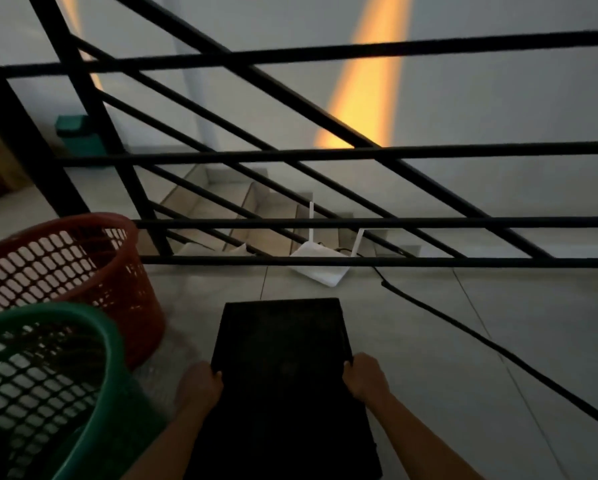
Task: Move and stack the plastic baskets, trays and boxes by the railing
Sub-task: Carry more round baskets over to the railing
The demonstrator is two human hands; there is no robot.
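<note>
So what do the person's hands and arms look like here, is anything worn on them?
Both are bare. The left hand and right hand show no gloves, and no rings or watch can be made out in the dim light. The forearms are uncovered as far as the bottom edge, with no sleeves visible.

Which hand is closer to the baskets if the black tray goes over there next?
Left. The left hand grips the black tray on the side beside the red basket and green basket; the right hand grips the far side.
</note>
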